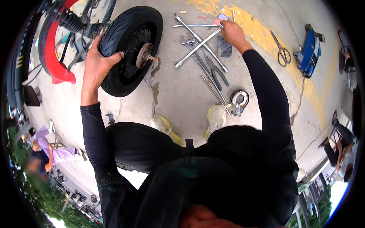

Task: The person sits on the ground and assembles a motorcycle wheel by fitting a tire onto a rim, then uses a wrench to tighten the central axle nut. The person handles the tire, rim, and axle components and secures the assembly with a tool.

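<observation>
On the left, a scooter-type wheel (131, 49) with a black tyre stands upright on the ground. My left hand (100, 62) grips its tyre, thumb across the near sidewall and fingers round the tread. A brown metal disc (144, 56) and an axle stub stick out of the hub. At the top centre, my right hand (232, 33) is closed on a chrome socket wrench (199, 47) with long metal arms, where the arms meet. Below it lie another chrome bar (213, 57), an adjustable wrench (189, 43) and pliers (217, 72). My right fingertips are partly hidden.
A red-and-black vehicle frame (51, 49) with a shock absorber (70, 21) stands at far left. Scissors (281, 51) and a blue tool (310, 53) lie to the right. A round brake-like part (239, 99) sits near my right shoe (216, 119). People sit at both edges.
</observation>
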### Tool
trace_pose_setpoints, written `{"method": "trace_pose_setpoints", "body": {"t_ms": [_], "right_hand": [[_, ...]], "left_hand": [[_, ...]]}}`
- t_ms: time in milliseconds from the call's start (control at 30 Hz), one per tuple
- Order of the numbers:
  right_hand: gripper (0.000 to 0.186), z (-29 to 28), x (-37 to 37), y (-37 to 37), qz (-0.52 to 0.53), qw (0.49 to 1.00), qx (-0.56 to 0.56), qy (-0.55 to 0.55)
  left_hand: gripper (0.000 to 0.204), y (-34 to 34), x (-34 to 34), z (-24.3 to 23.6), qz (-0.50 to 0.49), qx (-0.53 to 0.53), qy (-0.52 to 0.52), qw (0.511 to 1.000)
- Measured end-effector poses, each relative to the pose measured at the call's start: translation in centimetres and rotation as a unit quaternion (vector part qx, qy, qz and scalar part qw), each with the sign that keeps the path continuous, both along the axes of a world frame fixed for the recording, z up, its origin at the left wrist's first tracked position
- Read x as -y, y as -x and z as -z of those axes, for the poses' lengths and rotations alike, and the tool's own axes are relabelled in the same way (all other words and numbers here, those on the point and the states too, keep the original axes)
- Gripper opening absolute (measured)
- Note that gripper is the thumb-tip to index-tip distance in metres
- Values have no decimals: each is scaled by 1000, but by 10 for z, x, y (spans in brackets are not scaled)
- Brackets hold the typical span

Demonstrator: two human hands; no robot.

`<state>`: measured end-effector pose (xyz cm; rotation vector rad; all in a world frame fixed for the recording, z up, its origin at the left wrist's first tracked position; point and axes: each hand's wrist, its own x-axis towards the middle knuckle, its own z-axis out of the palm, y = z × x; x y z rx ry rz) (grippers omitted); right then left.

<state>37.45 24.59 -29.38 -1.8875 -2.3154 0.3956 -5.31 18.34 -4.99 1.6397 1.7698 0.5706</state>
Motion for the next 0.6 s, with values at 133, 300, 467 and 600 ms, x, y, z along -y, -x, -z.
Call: {"method": "trace_pose_setpoints", "body": {"t_ms": [133, 300, 467, 600], "right_hand": [[30, 16, 39, 32, -193, 974, 1, -115], [27, 26, 43, 59, -226, 966, 107, -66], [20, 25, 25, 28, -251, 954, 118, -113], [29, 16, 31, -10, -242, 962, 98, -76]], "left_hand": [[85, 12, 21, -4, -7, -48, -5, 999], [87, 27, 53, 3, -44, 9, 9, 999], [86, 4, 60, 3, -25, -26, -6, 999], [90, 10, 61, 4, -21, -53, -14, 998]]}}
